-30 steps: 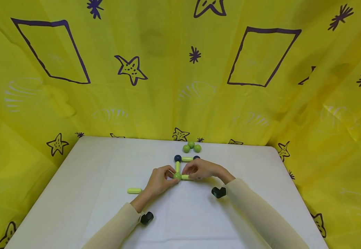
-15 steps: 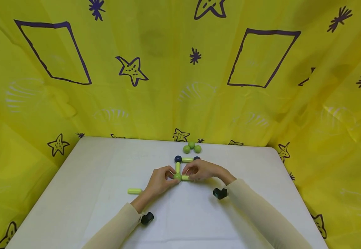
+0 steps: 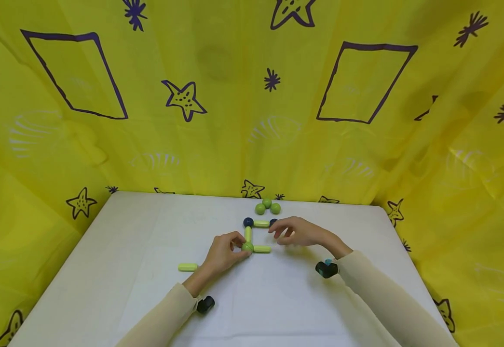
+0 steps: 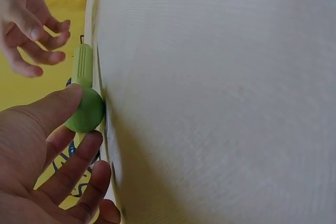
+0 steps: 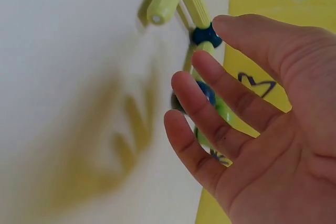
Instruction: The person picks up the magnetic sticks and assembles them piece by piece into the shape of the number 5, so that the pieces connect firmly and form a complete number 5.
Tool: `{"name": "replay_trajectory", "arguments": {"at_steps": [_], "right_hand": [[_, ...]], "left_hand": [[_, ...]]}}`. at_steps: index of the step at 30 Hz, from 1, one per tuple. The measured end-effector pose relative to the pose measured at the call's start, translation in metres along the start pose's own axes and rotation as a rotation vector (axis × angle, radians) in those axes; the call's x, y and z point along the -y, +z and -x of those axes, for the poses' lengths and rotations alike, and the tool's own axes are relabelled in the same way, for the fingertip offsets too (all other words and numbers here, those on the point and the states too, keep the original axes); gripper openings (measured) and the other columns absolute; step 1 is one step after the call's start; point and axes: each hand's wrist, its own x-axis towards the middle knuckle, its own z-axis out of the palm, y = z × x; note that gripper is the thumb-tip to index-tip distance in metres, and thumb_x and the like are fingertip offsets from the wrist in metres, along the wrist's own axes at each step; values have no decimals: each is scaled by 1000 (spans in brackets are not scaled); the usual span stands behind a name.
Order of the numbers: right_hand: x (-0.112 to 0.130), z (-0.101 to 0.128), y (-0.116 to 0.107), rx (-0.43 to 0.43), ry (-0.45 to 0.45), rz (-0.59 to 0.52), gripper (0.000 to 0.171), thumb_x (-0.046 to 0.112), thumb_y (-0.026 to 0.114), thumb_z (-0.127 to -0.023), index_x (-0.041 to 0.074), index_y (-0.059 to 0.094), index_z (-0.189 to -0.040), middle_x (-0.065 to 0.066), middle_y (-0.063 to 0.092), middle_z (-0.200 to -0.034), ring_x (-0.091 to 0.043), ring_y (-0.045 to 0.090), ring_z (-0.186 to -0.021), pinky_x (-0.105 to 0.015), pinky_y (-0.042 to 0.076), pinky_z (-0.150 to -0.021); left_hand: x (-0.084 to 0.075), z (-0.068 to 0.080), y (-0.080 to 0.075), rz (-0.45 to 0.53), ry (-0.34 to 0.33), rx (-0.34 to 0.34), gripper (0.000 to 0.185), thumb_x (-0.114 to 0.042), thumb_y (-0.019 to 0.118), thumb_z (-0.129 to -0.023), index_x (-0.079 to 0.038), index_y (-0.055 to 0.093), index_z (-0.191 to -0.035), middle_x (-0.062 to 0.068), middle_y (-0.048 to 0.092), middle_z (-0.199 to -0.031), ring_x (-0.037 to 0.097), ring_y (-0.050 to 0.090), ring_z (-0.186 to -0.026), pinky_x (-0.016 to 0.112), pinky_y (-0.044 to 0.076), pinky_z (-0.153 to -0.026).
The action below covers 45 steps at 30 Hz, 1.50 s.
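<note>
My left hand (image 3: pixel 223 253) pinches a green ball (image 3: pixel 247 246) between thumb and fingertips at the near corner of a magnetic ball-and-rod shape on the table. From that ball one pale yellow-green rod (image 3: pixel 262 249) points right, its far end bare. Another rod (image 3: pixel 248 234) runs back to a dark blue ball (image 3: pixel 248 222). A third rod (image 3: pixel 261 223) links it to a second dark blue ball (image 3: pixel 273 222), partly hidden by the right hand. My right hand (image 3: pixel 299 231) holds nothing, fingers loosely bent, beside that second ball; the right wrist view shows its fingers (image 5: pixel 202 95) spread apart.
Three green balls (image 3: pixel 266 203) sit in a cluster behind the shape, near the back edge of the white table (image 3: pixel 147 299). A loose yellow-green rod (image 3: pixel 187 267) lies left of the left forearm. Yellow patterned curtain (image 3: pixel 221 144) encloses the back and sides.
My right hand has let go of the near rod and moved right and slightly back, leaving the rod at the green ball. The left hand has stayed on the green ball.
</note>
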Motion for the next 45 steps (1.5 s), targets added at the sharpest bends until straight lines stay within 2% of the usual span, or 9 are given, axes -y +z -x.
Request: {"name": "replay_trajectory", "arguments": {"at_steps": [3,7,12,18,21,25,30,35,45], "right_hand": [[-5,13,-7,-37,6,0,34,10,67,-100,0,63,-133,-20,70,-120,-31,67,-108,-43,53,-93],[-12,30,-17,-92,-11,17,34,8,67,-100,-2,62,-132,-22,70,-118,-34,67,-108,-47,53,-95],[-22,45,-29,-162,6,43,33,7,67,-99,-1,63,-131,-21,71,-116,-31,68,-106,-44,53,-94],[-34,53,-38,-238,70,-27,38,11,68,-100,-1,61,-135,-25,69,-119,-36,68,-102,-46,56,-83],[-38,53,-39,-277,93,-38,39,12,69,-99,0,61,-136,-26,68,-121,-37,67,-99,-41,57,-79],[-42,47,-38,-339,95,-6,40,14,71,-98,2,62,-135,-24,68,-124,-33,67,-102,-35,55,-81],[-48,34,-35,-407,102,21,41,16,72,-97,5,62,-136,-23,68,-123,-33,67,-103,-41,53,-86],[-47,16,-32,-428,126,-4,44,17,73,-98,8,60,-139,-25,66,-126,-33,68,-100,-48,54,-88],[-47,-18,-24,-460,169,-51,54,17,72,-97,6,52,-147,-27,62,-132,-35,68,-99,-47,55,-87]], "left_hand": [[1,0,0,2,3,1,22,-17,88,-82,-13,72,-98,-1,74,-88,18,56,-74,26,42,-66],[3,0,0,4,7,4,23,-17,87,-83,-14,72,-100,-2,74,-87,15,53,-72,27,41,-65],[3,0,-1,2,11,5,23,-18,87,-84,-16,75,-104,-4,73,-85,12,50,-72,27,40,-67],[3,1,-1,5,33,-1,24,-16,86,-84,-14,77,-106,-2,72,-85,17,53,-74,27,41,-68],[3,1,-1,10,24,-1,24,-15,86,-84,-14,77,-105,-2,72,-85,17,53,-75,27,41,-68],[4,1,-1,14,25,0,23,-15,86,-84,-14,77,-105,-3,72,-85,17,54,-75,28,41,-69],[4,0,0,17,25,5,23,-16,86,-84,-14,76,-105,-2,72,-86,17,54,-76,28,42,-70],[5,0,0,13,24,6,23,-16,86,-84,-15,76,-105,-2,72,-86,17,54,-76,28,42,-69],[3,0,1,16,28,3,23,-16,86,-84,-15,77,-104,-4,72,-84,17,54,-76,27,42,-69]]}}
